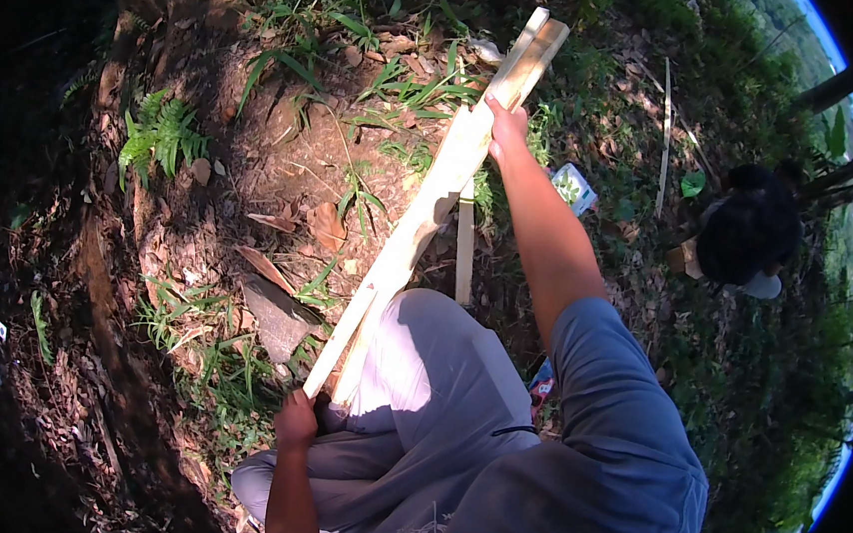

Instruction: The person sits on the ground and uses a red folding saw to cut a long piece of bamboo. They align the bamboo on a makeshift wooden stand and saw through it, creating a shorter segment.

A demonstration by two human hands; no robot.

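Note:
Several long pale wooden strips (pixel 430 202) lie bundled together, slanting from my lap up to the far right. Around the bundle's upper part my right hand (pixel 506 133) is closed, with the far ends sticking out beyond it. At the near end, my left hand (pixel 295 421) is closed at the tip of one strip; its fingers are partly hidden. The lower part of the bundle rests against my bent knee in grey trousers (pixel 448 368). Another wooden strip (pixel 465 250) lies on the ground just behind the bundle.
A clear-looking packet with green print (pixel 574 189) lies past my right forearm. A thin stick (pixel 665 135) is on the leafy ground at right, near a crouching person in dark clothes (pixel 750 227). A fern (pixel 163 136) and a flat dark piece (pixel 277 317) are at left.

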